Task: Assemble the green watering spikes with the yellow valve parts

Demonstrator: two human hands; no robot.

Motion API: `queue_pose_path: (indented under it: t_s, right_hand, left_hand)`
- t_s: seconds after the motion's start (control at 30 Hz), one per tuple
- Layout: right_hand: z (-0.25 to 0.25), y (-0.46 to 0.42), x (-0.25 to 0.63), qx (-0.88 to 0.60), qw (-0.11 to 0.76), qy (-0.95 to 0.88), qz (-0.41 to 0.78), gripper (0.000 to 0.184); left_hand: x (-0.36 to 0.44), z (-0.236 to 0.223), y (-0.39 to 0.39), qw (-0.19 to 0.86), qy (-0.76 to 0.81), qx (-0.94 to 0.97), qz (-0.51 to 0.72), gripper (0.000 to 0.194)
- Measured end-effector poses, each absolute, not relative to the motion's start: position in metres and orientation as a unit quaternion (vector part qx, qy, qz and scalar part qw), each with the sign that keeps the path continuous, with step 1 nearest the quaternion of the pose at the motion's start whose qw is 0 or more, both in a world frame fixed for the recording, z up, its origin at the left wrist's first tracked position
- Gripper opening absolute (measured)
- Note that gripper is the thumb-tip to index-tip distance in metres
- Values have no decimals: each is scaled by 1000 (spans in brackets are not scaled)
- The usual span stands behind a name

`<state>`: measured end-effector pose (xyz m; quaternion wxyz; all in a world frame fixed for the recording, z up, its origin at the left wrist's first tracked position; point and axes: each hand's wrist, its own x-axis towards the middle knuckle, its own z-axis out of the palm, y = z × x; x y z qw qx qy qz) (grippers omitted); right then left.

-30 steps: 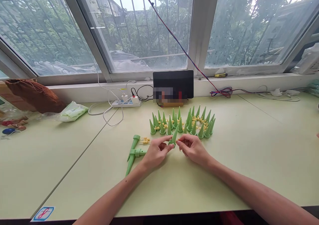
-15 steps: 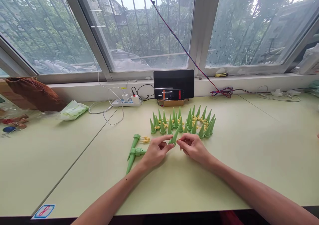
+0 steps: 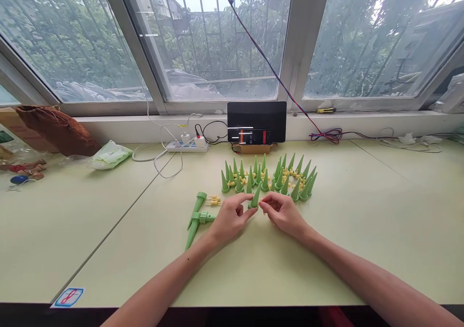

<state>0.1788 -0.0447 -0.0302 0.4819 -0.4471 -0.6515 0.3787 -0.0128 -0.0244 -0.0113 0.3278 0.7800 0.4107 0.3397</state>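
My left hand point(image 3: 232, 217) is closed around the base of a green plastic cone spike point(image 3: 255, 196), thumb in front and forefinger behind. The spike points up, leaning slightly right, close to the tabletop. Just right of it, my right hand point(image 3: 284, 214) pinches a tiny yellow piece, mostly covered by the fingertips. Behind both hands, several green cone spikes point(image 3: 284, 188) stand upright with small yellow valve-like pieces point(image 3: 290, 172) among them. Left of my left hand lie a few yellow pieces point(image 3: 214, 200) and several longer green spikes point(image 3: 194, 228), one with a collar.
A black tablet point(image 3: 256, 114) leans on the sill behind a phone point(image 3: 253, 136) showing a timer. A white power strip point(image 3: 174, 147) with cables, a green wipes packet point(image 3: 110, 155) and a brown pouch point(image 3: 58, 131) sit left. Bundled wires point(image 3: 326, 135) lie back right.
The view has shifted slightly. The spike in my left hand stands a little more upright. My right hand keeps its pinch beside it.
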Motion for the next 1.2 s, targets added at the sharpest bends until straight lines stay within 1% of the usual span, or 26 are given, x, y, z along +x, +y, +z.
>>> queue_pose_path:
  t_s: [0.17, 0.43, 0.67, 0.8, 0.9, 0.93, 0.97, 1.07, 1.2]
  right_hand:
    - [-28, -46, 178, -459, 447, -705, 304, 26]
    - [-29, -44, 180, -484, 403, -731, 262, 19]
    - [-32, -43, 180, -491, 404, -732, 243, 16]
    - [-32, -44, 180, -494, 400, -732, 246, 14]
    - [-32, -45, 180, -499, 395, -729, 249, 14]
    - [-32, -45, 180, -500, 395, -728, 252, 14]
    - [-32, -45, 180, -499, 395, -728, 256, 15]
    - [-32, -46, 181, -492, 394, -728, 270, 18]
    - [-31, -46, 182, -484, 393, -728, 284, 20]
  left_hand:
    - [-13, -13, -23, 269, 416, 809, 317, 22]
    - [-15, -12, -24, 246, 428, 821, 288, 22]
    - [-17, -11, -25, 226, 404, 837, 291, 28]
    - [-24, 2, -22, 192, 383, 843, 325, 20]
    - [-36, 13, -14, 142, 434, 800, 388, 15]
    - [-40, 15, -11, 127, 457, 789, 390, 16]
    - [-45, 17, -7, 112, 475, 790, 372, 16]
    - [-55, 19, 0, 73, 517, 812, 260, 16]
    - [-59, 18, 2, 64, 530, 833, 145, 21]
